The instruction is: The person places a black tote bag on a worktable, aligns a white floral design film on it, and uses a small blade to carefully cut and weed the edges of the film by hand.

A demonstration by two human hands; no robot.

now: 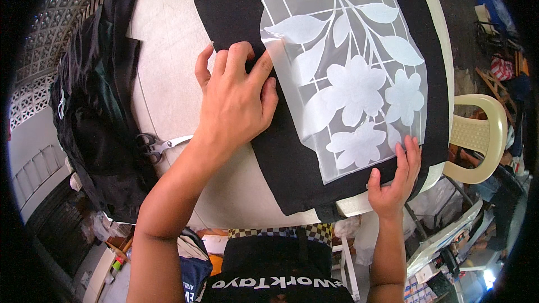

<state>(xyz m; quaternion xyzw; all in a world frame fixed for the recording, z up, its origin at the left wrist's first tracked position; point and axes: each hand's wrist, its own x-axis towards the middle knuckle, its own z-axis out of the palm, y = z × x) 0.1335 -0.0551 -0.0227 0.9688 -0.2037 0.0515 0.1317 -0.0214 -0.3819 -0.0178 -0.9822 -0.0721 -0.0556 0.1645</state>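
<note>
A translucent sheet [337,39] with white flower and leaf shapes lies on black fabric [230,8] spread over a pale table. My left hand [233,95] is on the left, its fingers bent and apart over the fabric. Its index fingertip reaches under the sheet's left edge and shows faintly through it; that edge curls up a little. At the sheet's lower right corner, my right hand [397,177] is open, with fingertips resting on the sheet and thumb on the fabric.
Scissors [163,145] with black handles lie left on the table [163,50], partly beside a heap of black cloth [101,101] along its left edge. A beige plastic chair [488,140] stands at the right. Assorted clutter fills the floor beyond.
</note>
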